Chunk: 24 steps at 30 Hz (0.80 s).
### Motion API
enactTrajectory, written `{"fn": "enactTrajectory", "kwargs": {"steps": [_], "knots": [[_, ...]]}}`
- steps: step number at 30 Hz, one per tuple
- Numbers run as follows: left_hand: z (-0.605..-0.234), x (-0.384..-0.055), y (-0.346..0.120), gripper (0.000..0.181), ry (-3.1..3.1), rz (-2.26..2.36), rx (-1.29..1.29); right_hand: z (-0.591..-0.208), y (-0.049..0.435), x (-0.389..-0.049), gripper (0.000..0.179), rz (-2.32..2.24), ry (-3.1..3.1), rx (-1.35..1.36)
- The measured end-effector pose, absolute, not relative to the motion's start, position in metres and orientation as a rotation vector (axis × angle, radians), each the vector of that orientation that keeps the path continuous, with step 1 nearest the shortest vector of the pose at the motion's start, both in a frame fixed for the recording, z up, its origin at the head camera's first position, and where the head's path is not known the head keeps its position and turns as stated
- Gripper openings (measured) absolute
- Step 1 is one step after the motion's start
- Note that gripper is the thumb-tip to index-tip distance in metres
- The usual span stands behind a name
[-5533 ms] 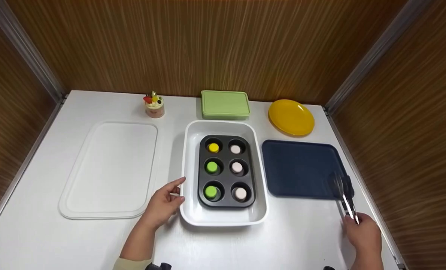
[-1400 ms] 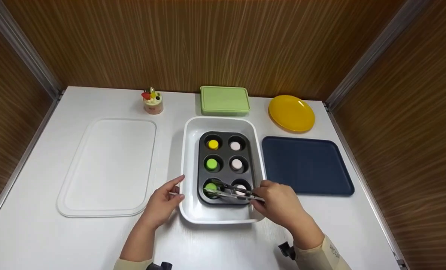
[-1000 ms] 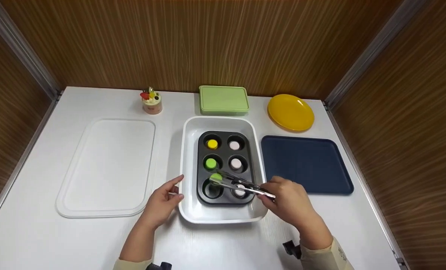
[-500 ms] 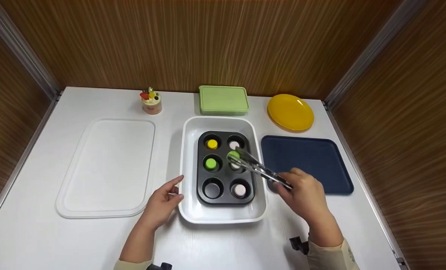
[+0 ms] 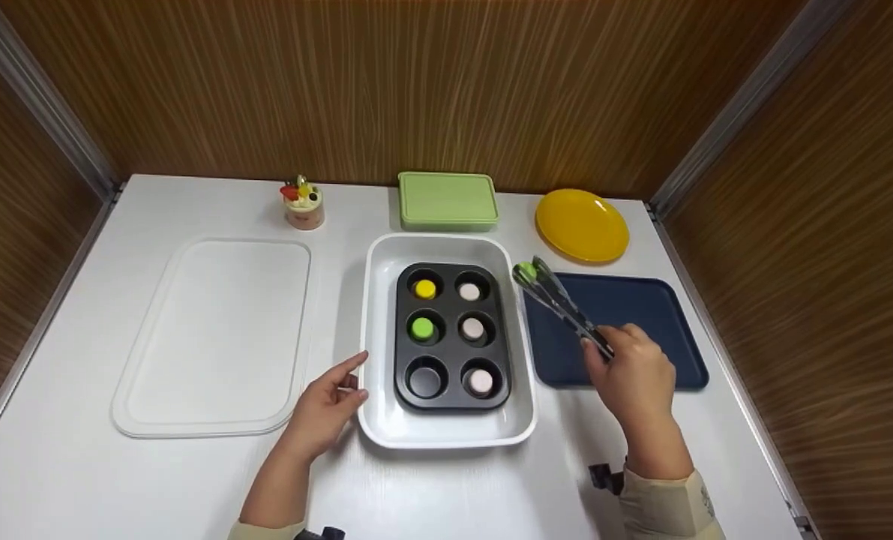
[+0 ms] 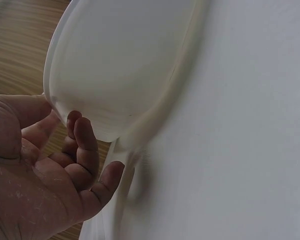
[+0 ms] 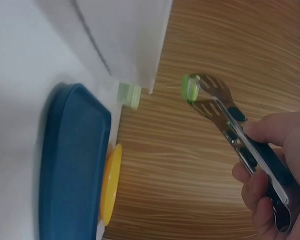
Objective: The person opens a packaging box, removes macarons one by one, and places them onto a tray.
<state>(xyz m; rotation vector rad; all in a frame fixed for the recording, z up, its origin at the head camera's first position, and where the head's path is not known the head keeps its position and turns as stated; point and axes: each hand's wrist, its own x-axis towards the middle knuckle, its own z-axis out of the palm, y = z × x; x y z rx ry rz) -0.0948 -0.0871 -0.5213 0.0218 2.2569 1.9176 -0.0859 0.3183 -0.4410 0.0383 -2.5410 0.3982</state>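
Observation:
My right hand [image 5: 632,375] grips metal tongs [image 5: 566,304] with dark handle grips. A small green round piece [image 5: 527,271] is pinched between the slotted tong ends, raised above the far left corner of the navy tray [image 5: 618,330]. My left hand [image 5: 326,409] touches the left side of the white basin [image 5: 453,435] with index finger and thumb; the other fingers curl loosely beneath, as the left wrist view shows. Inside the basin sits a black muffin pan [image 5: 446,352]. Its cups hold a yellow piece [image 5: 425,289], a green piece [image 5: 422,328] and several pale pink pieces [image 5: 473,328]; the near left cup is empty.
A white lid [image 5: 217,337] lies flat on the left. Along the back stand a decorated dessert cup [image 5: 305,210], a pale green lidded box [image 5: 447,199] and a yellow plate [image 5: 582,225]. Wooden panels enclose the white table on three sides.
The tongs, first over the navy tray, went to the pan's near left cup and lifted the green piece out. It has since travelled right, past the basin's rim. My left hand stays put.

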Motion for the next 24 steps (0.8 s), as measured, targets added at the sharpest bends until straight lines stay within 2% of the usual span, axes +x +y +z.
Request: {"fn": "enactTrajectory", "kwargs": {"steps": [8,24], "knots": [[-0.523,-0.095,-0.087,0.054,2.239,1.941,0.02,-0.454,0.328,-0.096,0.017,0.394,-2.607,-0.154],[-0.524,-0.095,-0.087,0.054,2.253,1.923,0.02,-0.486,0.338,-0.114,0.018,0.455,-2.781,-0.276]]}}
